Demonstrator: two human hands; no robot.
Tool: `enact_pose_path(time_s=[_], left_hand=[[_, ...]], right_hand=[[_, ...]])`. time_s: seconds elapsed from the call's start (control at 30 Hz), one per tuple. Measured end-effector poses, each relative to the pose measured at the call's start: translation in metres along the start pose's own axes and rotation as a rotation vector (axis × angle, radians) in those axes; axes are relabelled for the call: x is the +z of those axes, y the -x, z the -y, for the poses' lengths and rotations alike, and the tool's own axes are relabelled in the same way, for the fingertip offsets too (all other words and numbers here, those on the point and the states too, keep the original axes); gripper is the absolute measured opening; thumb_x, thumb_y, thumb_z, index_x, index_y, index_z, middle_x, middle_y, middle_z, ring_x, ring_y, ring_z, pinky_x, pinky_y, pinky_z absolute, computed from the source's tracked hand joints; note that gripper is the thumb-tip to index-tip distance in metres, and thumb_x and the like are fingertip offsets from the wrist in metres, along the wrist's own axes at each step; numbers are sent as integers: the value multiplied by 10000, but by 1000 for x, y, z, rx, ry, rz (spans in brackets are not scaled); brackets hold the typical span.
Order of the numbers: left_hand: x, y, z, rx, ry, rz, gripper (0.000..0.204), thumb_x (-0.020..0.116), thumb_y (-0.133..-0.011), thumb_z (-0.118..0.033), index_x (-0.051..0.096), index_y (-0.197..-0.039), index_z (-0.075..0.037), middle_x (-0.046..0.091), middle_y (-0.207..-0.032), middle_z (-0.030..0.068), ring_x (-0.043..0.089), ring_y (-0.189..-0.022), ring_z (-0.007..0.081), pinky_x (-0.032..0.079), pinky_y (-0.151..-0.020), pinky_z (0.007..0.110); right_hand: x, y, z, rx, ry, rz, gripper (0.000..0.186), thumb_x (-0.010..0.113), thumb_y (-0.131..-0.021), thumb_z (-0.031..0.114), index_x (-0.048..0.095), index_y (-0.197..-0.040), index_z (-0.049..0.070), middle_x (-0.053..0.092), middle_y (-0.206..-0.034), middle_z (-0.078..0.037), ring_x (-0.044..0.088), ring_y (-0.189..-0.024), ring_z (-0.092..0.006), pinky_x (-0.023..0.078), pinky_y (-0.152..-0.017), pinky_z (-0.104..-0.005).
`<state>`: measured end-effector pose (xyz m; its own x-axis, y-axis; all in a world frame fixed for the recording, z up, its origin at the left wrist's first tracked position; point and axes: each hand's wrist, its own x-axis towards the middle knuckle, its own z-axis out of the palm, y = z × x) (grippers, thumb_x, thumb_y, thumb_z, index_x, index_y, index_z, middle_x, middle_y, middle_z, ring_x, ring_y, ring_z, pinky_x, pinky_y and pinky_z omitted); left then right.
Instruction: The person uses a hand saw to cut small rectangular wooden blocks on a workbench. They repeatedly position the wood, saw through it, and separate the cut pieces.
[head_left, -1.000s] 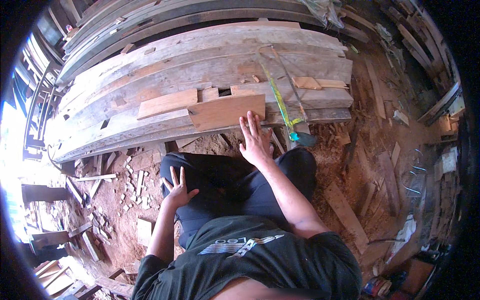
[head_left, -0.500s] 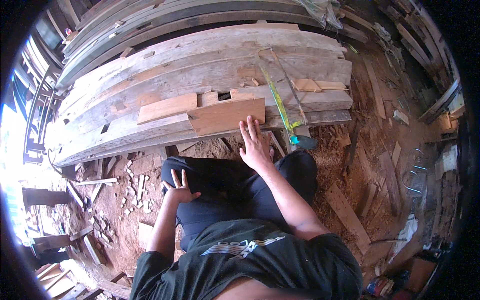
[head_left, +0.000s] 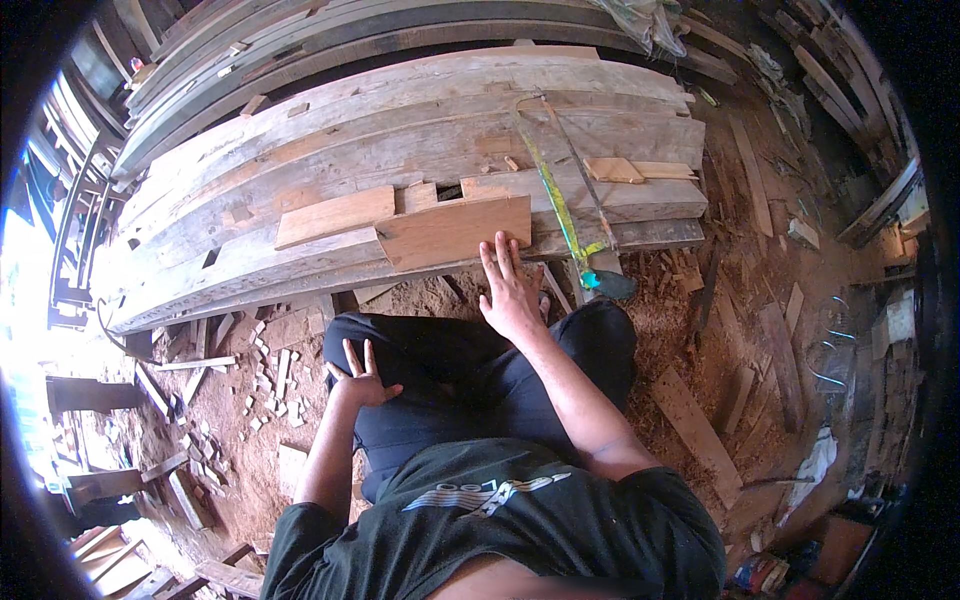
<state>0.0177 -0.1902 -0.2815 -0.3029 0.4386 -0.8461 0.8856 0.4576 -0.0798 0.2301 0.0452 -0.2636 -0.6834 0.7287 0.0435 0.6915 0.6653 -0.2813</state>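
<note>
My right hand (head_left: 511,296) is open, its spread fingertips resting at the lower right part of a reddish-brown wooden board (head_left: 455,235). That board lies along the near edge of a bench of weathered planks (head_left: 380,135). My left hand (head_left: 363,379) lies open on my left thigh, holding nothing. Right of the board is a bow saw (head_left: 552,185) with a yellow-green frame; its dark handle (head_left: 612,284) juts over the bench's near edge. Another flat board (head_left: 336,216) lies to the left, beside the first one.
Small wood offcuts (head_left: 612,170) lie on the bench's right end. Wood blocks (head_left: 282,372) are scattered over the dirt floor at left, and loose planks (head_left: 697,437) lie at right. Long timbers (head_left: 330,50) are stacked behind the bench. A metal frame (head_left: 80,230) stands at far left.
</note>
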Motion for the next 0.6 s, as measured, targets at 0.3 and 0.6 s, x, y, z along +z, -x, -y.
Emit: enact_pose_path(time_s=[0.3, 0.6], left_hand=[[0, 1, 0, -3, 5, 4, 1161, 439, -939, -768, -116, -1604, 6, -223, -1695, 141, -331, -1494, 426, -19, -1110, 824], [-1, -1, 0, -2, -4, 19, 1167, 451, -937, -765, -113, -1604, 9, -220, -1696, 144, -332, -1495, 423, -18, -1115, 817]], right_hand=[[1, 0, 0, 1, 3, 7, 1034, 774, -840, 225, 139, -1657, 214, 5, -1732, -94, 98, -1587, -326, 251, -1134, -768], [1, 0, 0, 5, 13, 3, 1033, 773, -842, 224, 139, -1657, 214, 0, -1732, -88, 92, -1590, -315, 247, -1129, -775]])
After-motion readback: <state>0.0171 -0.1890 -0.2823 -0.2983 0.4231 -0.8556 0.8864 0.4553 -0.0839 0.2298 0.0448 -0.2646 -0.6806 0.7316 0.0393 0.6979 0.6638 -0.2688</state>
